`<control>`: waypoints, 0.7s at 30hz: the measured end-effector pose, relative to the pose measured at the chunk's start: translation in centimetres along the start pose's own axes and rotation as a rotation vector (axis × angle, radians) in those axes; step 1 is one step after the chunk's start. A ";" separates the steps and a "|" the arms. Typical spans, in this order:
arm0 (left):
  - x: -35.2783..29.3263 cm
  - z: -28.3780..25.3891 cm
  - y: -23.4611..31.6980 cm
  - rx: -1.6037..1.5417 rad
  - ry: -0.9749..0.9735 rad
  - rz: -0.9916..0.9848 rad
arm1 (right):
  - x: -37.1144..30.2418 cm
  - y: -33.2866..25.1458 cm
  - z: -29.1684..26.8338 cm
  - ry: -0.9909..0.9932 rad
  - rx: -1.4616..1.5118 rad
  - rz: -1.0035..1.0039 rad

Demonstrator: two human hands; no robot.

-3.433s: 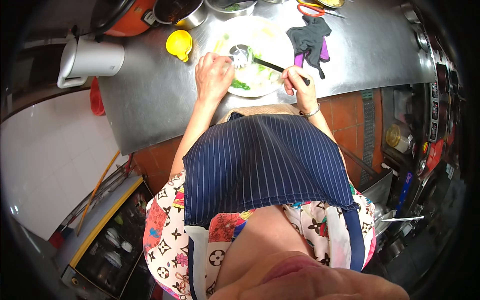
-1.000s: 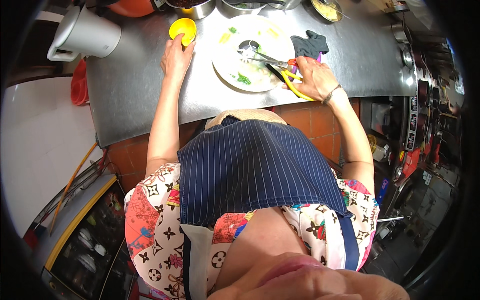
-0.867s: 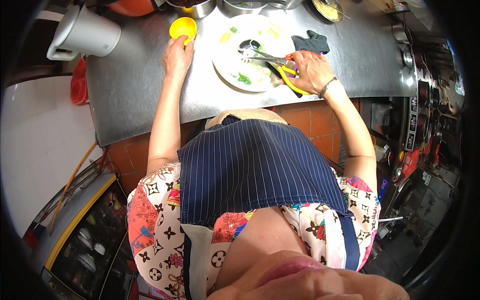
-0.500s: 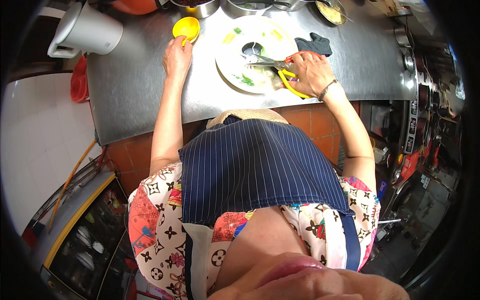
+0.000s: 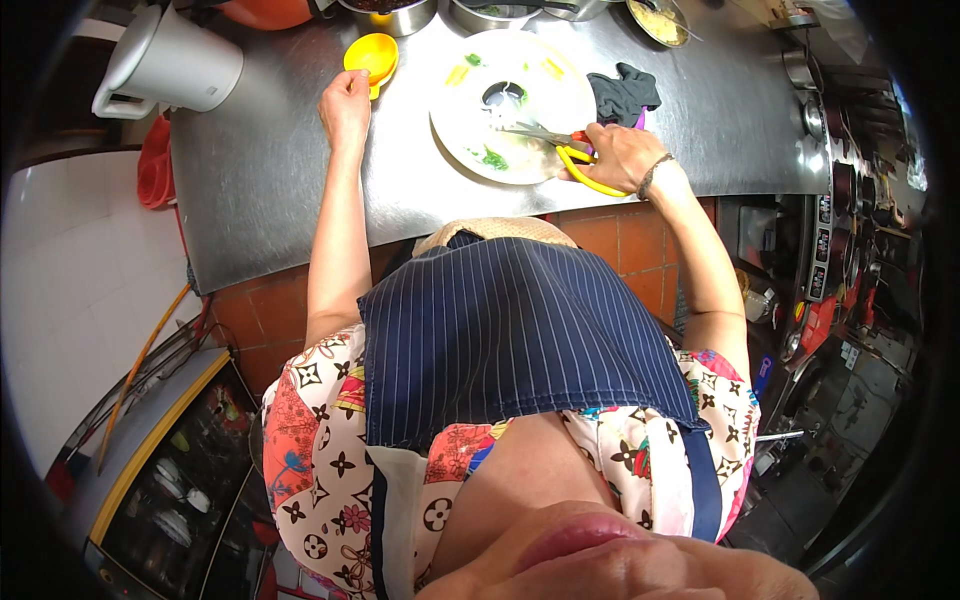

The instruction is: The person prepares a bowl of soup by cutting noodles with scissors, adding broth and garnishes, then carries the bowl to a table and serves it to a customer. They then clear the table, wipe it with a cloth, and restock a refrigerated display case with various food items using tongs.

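My right hand (image 5: pixel 625 158) grips a pair of scissors (image 5: pixel 575 160) with yellow and red handles. Their blades point left over the near right part of a large white plate (image 5: pixel 455 150). Glare washes out much of the pale food on it; a few green leaves (image 5: pixel 490 158) and a dark round hollow (image 5: pixel 502 97) in the middle show. Left of the plate, my left hand (image 5: pixel 345 108) is closed, fingertips pinched at the near rim of a small yellow cup (image 5: pixel 371 57) with a short yellow handle. The fingers partly hide that grip.
A dark cloth (image 5: pixel 625 92) lies right of the plate, a purple thing beside it. Metal pots (image 5: pixel 390 18) and a dish of pale yellow food (image 5: pixel 660 22) line the far side. A grey pitcher (image 5: pixel 190 65) stands far left on the steel table (image 5: pixel 260 190).
The scissors' handles have come closer together as my right hand closed. My left fingers shifted slightly left, from the cup's handle to its rim, and the handle now shows more fully.
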State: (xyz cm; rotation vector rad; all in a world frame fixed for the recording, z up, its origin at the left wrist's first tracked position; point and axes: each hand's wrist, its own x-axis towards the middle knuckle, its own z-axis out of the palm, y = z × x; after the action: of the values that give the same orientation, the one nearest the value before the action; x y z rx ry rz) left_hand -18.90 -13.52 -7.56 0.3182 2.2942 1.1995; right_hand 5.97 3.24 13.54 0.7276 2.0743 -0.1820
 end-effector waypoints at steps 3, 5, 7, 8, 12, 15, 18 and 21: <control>0.7 0.7 -0.5 -0.227 -0.036 -0.075 | 0.2 0.2 -0.2 0.050 0.041 -0.011; 0.6 1.0 -0.1 -0.415 -0.073 -0.133 | 0.2 1.0 0.3 0.126 0.099 -0.068; 0.3 0.9 0.5 -0.548 -0.098 -0.173 | 0.0 1.7 0.9 0.201 0.141 -0.103; 0.1 0.8 0.8 -0.587 -0.107 -0.183 | -0.2 1.9 1.2 0.237 0.155 -0.108; -1.3 0.2 1.7 -0.652 -0.122 -0.207 | -1.2 2.4 3.2 0.303 0.235 -0.107; -2.4 0.4 2.0 -0.649 -0.122 -0.183 | -2.4 3.3 4.9 0.349 0.332 -0.097; -4.0 1.2 3.2 -0.641 -0.146 -0.170 | -4.4 4.8 5.5 0.398 0.430 -0.082; -5.5 1.6 4.4 -0.644 -0.135 -0.166 | -5.7 6.3 6.2 0.455 0.535 -0.058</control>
State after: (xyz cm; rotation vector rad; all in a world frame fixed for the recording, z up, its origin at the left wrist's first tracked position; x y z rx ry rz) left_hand -13.60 -12.24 -2.81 -0.0307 1.6669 1.6791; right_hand 16.35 3.47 15.39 1.1078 2.5103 -0.6766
